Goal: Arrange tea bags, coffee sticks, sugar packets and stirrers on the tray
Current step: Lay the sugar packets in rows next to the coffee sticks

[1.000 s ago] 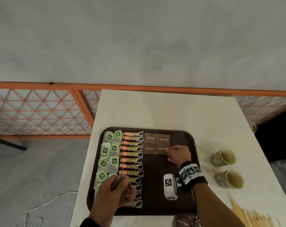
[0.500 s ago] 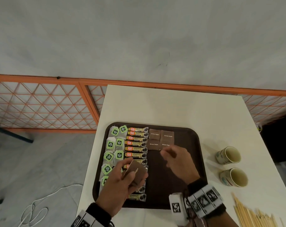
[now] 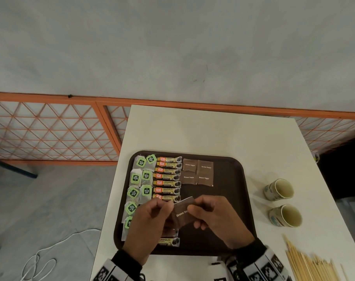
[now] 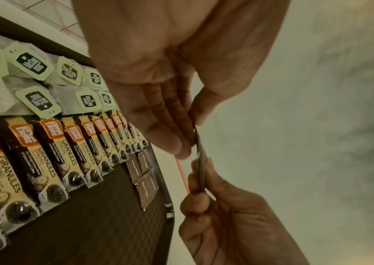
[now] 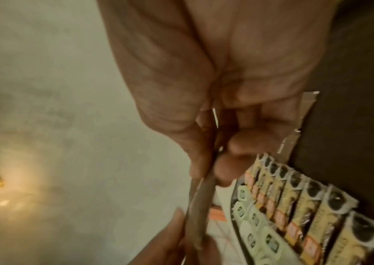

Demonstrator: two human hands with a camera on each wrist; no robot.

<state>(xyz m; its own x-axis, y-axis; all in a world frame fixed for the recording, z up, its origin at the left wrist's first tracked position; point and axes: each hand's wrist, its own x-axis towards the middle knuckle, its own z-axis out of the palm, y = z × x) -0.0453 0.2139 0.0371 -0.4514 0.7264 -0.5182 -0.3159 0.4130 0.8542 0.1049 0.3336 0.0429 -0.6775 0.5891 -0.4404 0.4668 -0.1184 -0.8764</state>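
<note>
A dark brown tray (image 3: 241, 199) lies on the white table. On it are two columns of green-tagged tea bags (image 3: 140, 179), a column of coffee sticks (image 3: 168, 179) and several brown sugar packets (image 3: 198, 172) in a block. Above the tray's near half, my left hand (image 3: 164, 207) and right hand (image 3: 192, 209) both pinch a brown sugar packet (image 3: 182, 211). The left wrist view shows that packet (image 4: 200, 161) edge-on between the left hand (image 4: 192, 129) and the right hand (image 4: 200, 190). In the right wrist view, the right hand (image 5: 206, 166) pinches more than one packet edge (image 5: 201, 206).
Two paper cups (image 3: 280, 189) (image 3: 287, 216) lie on their sides right of the tray. A pile of wooden stirrers (image 3: 308, 266) sits at the table's near right corner. An orange lattice fence (image 3: 50, 134) runs behind the table, and a white cable (image 3: 40, 258) lies on the floor at left.
My right hand drew back from the laid sugar packets toward me. My left hand lifted and moved right with its packets. The two hands now meet on one packet.
</note>
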